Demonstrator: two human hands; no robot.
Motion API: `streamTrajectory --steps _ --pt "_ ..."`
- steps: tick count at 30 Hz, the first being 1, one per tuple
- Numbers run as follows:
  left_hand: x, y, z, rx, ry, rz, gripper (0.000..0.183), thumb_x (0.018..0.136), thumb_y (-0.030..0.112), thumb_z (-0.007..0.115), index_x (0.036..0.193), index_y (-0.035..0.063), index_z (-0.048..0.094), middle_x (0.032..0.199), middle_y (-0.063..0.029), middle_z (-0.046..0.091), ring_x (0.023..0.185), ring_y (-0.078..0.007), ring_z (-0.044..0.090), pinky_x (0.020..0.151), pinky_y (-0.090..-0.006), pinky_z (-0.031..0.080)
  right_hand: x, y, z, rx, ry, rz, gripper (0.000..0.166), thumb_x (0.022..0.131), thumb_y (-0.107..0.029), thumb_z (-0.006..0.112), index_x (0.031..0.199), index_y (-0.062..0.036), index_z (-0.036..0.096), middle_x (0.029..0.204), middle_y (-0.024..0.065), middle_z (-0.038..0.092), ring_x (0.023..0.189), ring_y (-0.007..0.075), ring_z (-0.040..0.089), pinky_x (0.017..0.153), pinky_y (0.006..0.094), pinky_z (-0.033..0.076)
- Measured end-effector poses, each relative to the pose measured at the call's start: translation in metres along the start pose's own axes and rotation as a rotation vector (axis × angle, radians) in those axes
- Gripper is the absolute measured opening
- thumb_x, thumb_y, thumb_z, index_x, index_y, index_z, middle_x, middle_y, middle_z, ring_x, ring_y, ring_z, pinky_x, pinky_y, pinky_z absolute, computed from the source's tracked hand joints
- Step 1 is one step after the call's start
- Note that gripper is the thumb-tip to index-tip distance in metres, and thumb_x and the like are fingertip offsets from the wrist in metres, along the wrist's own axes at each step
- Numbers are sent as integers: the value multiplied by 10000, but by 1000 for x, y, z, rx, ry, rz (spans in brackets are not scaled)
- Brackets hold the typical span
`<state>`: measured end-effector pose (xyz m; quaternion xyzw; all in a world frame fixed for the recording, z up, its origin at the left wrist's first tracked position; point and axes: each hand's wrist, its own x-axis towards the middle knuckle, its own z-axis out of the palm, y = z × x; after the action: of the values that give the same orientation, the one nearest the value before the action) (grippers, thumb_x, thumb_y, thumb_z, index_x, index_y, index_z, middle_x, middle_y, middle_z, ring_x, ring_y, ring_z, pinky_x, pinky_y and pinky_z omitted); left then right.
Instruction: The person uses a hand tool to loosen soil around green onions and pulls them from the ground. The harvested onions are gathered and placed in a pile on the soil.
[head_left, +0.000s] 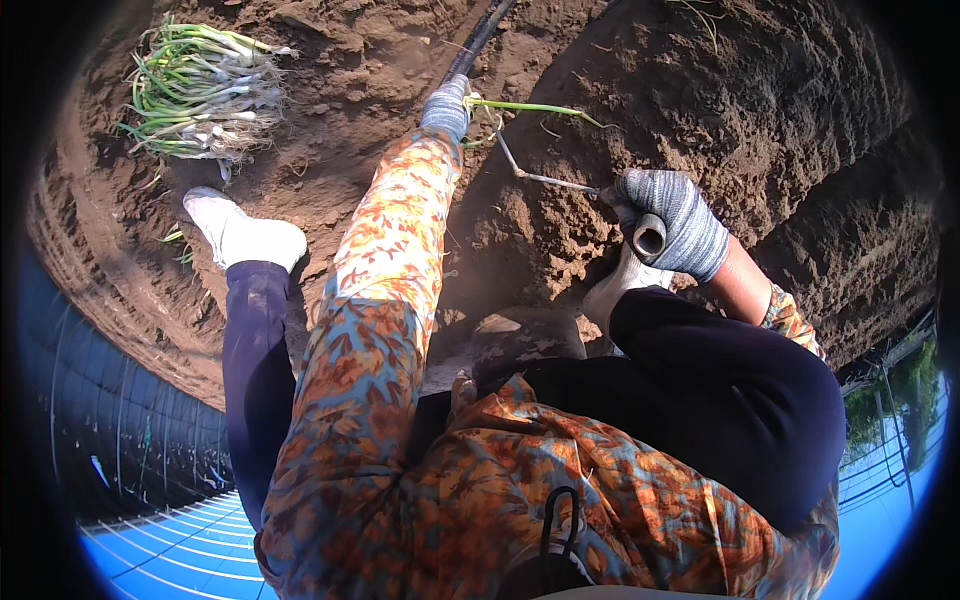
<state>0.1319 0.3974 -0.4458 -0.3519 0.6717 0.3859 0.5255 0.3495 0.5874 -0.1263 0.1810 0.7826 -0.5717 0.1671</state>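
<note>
My right hand (670, 221), in a grey knitted glove, is closed around the tubular handle (649, 237) of a hand tool. From that fist a thin bent metal rod (555, 181) runs left over the soil towards my left hand. My left hand (448, 109), gloved alike, reaches down to the ground beside a black hose (484, 34). A green onion stalk (529, 106) sticks out to the right from beside its fingers, which are mostly hidden, so its grip cannot be made out. The tool's far end is hard to see.
A pile of green onions (214, 97) with white bulbs and roots lies on the soil at upper left. My white-covered left foot (244, 229) is just below it; the other foot (626, 281) is under my right hand. Ridged soil (750, 112) rises at right, and dark sheeting (135, 405) stands at lower left.
</note>
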Motion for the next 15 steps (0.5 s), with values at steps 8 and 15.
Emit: streamTrajectory --steps 8,15 --pt "5 -5 0 256 49 48 176 802 217 595 803 46 635 713 -95 586 577 -214 511 554 -367 445 23 -4 8 -72 -72 -53 226 696 -159 686 880 -66 593 752 161 625 721 368 630 644 415 517" --pt "-53 9 -21 1541 -92 855 485 846 116 696 1305 141 541 1205 -115 624 1060 -264 623 923 -362 494 9 -16 9 -92 4 -27 266 705 -179 697 940 -70 634 785 159 650 763 370 648 685 416 536"
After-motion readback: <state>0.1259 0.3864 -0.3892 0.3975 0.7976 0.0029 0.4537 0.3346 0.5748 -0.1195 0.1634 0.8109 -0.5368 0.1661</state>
